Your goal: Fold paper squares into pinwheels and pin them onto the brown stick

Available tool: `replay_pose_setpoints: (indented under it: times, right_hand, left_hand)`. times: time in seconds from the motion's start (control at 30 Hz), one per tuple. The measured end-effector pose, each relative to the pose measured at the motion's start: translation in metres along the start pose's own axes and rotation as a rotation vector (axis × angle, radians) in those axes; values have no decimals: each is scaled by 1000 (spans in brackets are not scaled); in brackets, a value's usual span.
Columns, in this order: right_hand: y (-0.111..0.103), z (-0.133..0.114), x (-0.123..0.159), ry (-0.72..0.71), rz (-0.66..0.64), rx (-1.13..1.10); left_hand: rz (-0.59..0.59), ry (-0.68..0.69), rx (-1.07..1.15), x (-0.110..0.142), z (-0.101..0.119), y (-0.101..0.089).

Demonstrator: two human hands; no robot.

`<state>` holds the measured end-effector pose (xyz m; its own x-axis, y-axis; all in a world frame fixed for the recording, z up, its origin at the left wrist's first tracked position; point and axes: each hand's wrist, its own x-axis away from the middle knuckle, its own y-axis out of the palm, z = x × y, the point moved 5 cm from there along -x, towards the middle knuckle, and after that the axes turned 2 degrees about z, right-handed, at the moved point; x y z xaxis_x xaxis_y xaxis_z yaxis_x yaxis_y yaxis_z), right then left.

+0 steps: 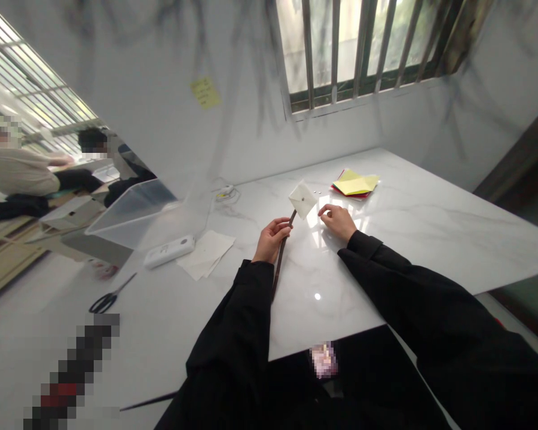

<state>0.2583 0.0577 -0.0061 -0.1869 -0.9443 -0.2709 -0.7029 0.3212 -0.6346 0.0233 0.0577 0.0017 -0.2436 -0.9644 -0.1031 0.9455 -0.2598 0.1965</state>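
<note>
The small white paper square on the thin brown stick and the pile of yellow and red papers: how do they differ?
The white paper square bears a dark dot; the pile of papers shows yellow and red. The square tops the brown stick in the left hand; the pile lies on the white marbled table. Both look like paper.

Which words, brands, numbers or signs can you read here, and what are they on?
None can be read.
Yellow sticky note on the wall: handwritten-looking lines, too blurred to read.
Long white case: faint marks, too small to tell whether they are writing.
White square at the brown stick's tip: no lettering visible.
</note>
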Motion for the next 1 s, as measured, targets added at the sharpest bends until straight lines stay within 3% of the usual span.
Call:
replay_pose_setpoints:
  times: [0.13, 0.3, 0.43, 0.53, 0.73, 0.83, 1.0]
  right_hand:
    - [-2, 3, 0, 50, 68, -77]
    - [-12, 2, -3, -24, 112, -17]
    - [-13, 8, -6, -13, -27, 128]
    - [-9, 13, -5, -8, -120, 157]
    - [-5, 4, 0, -20, -26, -3]
    - [7, -12, 7, -63, -138, -169]
    - [40, -50, 22, -179, -542, -355]
  left_hand:
    - [-8, 0, -4, 0, 0, 0]
    - [-50, -9, -54, 0, -2, 1]
    - [-90, -20, -66, -1, -5, 2]
    - [-44, -11, -13, -1, -3, 0]
    - [91, -60, 224, -4, -3, -9]
    - [132, -86, 324, -6, -6, -13]
    - [123, -88, 353, -6, -7, -11]
